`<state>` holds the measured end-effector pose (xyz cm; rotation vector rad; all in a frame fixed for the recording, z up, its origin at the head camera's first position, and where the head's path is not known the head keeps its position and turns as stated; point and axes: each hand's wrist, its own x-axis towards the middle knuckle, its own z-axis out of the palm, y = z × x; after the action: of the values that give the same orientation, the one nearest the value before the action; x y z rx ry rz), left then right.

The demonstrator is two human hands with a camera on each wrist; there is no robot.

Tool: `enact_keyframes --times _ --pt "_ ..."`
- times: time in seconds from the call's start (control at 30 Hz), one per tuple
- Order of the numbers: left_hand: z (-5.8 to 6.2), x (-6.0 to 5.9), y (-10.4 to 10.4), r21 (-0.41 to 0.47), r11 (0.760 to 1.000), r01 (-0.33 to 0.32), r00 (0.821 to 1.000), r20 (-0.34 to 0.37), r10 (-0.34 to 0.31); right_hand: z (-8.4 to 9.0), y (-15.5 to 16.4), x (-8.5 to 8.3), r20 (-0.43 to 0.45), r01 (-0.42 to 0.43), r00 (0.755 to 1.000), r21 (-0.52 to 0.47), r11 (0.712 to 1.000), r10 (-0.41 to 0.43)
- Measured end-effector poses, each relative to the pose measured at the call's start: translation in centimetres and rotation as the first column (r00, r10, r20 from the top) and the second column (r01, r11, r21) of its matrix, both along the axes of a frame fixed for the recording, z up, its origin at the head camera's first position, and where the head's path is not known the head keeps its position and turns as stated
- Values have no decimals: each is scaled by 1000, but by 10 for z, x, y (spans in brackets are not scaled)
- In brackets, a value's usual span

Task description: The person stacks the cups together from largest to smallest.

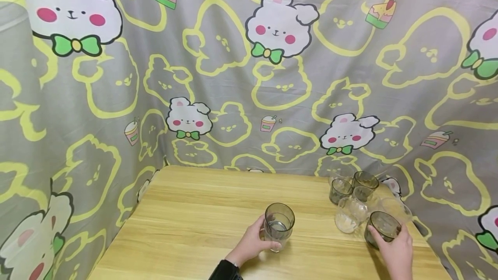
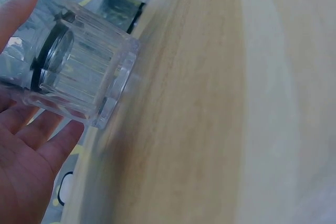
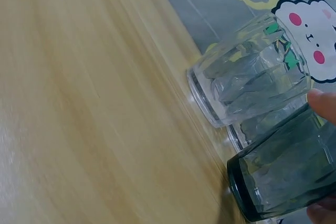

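Observation:
In the head view, my left hand [image 1: 252, 242] grips a clear glass [image 2: 86, 64] near the table's front middle. A smoky grey glass [image 1: 280, 216] is nested inside it, its rim standing above the clear one. My right hand [image 1: 397, 252] holds another smoky grey glass [image 3: 286, 174] at the right, thumb on the near side and fingers round the far side. Beside that glass stands a faceted clear glass [image 3: 252, 74], upright. Whether either held glass touches the table, I cannot tell.
Behind my right hand several glasses crowd together, among them a small smoky glass [image 1: 340, 193], a taller smoky glass [image 1: 366, 179] and clear ones. The wooden table [image 1: 194, 219] meets a patterned grey curtain [image 1: 229, 77] at the back and sides.

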<state>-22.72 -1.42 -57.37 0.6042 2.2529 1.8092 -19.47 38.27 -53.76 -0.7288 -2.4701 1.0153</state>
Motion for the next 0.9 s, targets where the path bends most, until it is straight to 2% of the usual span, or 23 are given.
enact_keyframes --times 0.27,0.6,0.9 --pt "-1 -1 -1 6 1000 4 1000 -23 -4 -2 3 -1 16 7 1000 -40 999 -6" --pt "-2 0 1 1 1000 -4 999 -33 4 -4 4 2 -13 21 1000 -85 996 -22" --pt "-2 -1 0 -4 1000 -9 999 -46 9 5 2 8 -2 62 998 -103 993 -62"
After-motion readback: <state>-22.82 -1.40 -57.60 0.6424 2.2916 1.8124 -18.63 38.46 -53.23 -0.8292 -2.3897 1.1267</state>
